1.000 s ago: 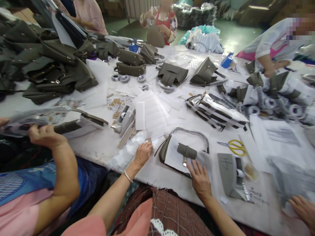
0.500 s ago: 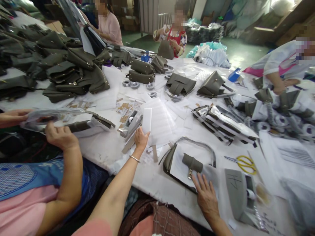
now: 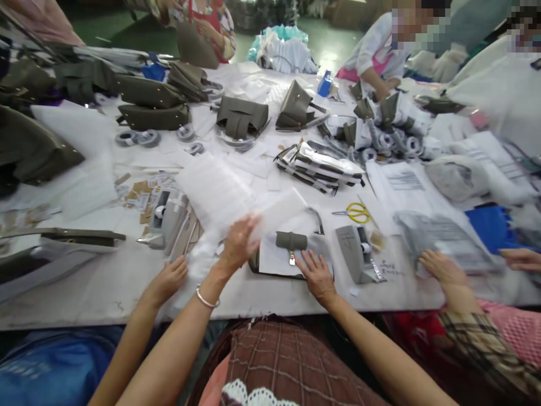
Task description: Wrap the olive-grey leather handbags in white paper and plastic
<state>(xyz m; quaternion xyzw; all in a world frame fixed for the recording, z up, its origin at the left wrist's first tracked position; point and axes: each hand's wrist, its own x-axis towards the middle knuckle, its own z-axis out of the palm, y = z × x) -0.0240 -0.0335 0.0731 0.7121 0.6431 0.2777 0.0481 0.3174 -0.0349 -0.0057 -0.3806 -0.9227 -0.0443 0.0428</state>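
My left hand (image 3: 240,241), blurred and wearing a bracelet, grips a white foam sheet (image 3: 288,207) that stretches to the right over the back of a handbag. The olive-grey handbag lies on the table with a white sheet (image 3: 270,260) over its front; its flap (image 3: 291,241) and small metal clasp (image 3: 292,258) show through. My right hand (image 3: 318,276) rests flat on the bag's lower right, fingers spread. Most of the handle is hidden behind the foam sheet. To the right stands a grey tape dispenser (image 3: 354,254), below yellow-handled scissors (image 3: 355,212).
A co-worker's hand (image 3: 168,280) is close to my left forearm, beside another tape dispenser (image 3: 165,214). On the right, another person's hand (image 3: 443,268) touches a clear plastic bag (image 3: 448,239). Stacked foam sheets (image 3: 213,186) and wrapped bags (image 3: 316,166) lie beyond.
My view has swung right. My left hand has brought the foam sheet from the pile over to the handbag. My right hand stays on the bag.
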